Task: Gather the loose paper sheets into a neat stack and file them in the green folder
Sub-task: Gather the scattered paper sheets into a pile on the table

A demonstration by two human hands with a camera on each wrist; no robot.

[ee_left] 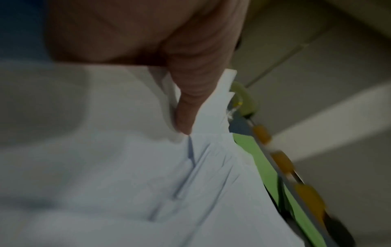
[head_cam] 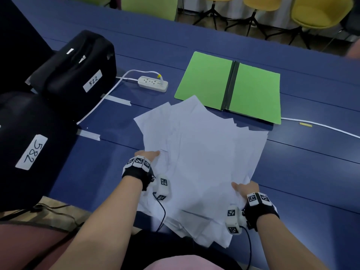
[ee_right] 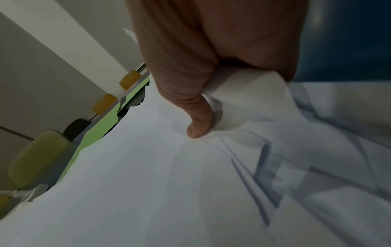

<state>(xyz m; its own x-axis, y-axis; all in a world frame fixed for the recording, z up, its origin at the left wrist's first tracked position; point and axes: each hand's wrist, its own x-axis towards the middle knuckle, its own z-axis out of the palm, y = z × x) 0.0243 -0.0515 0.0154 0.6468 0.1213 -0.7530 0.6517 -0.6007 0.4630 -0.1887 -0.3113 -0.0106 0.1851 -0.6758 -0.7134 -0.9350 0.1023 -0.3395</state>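
Blue table [head_cam: 253, 47] under us, and our paper sheets [head_cam: 200, 152] lie fanned and crooked near its front edge. Left hand [head_cam: 148, 154] and right hand [head_cam: 245, 189] each pinch a side. We should tap the edges square first. Green folder [head_cam: 206, 78] waits open just beyond.

We see the white paper sheets [head_cam: 196, 158] as a loose, fanned pile with corners sticking out at different angles, their near part hanging over the table [head_cam: 292, 172] edge at 6 o'clock. Their far corner overlaps the near left corner of the green folder [head_cam: 206, 82], which lies opened flat toward 1 o'clock, its two green leaves side by side with a dark spine strip running between them.
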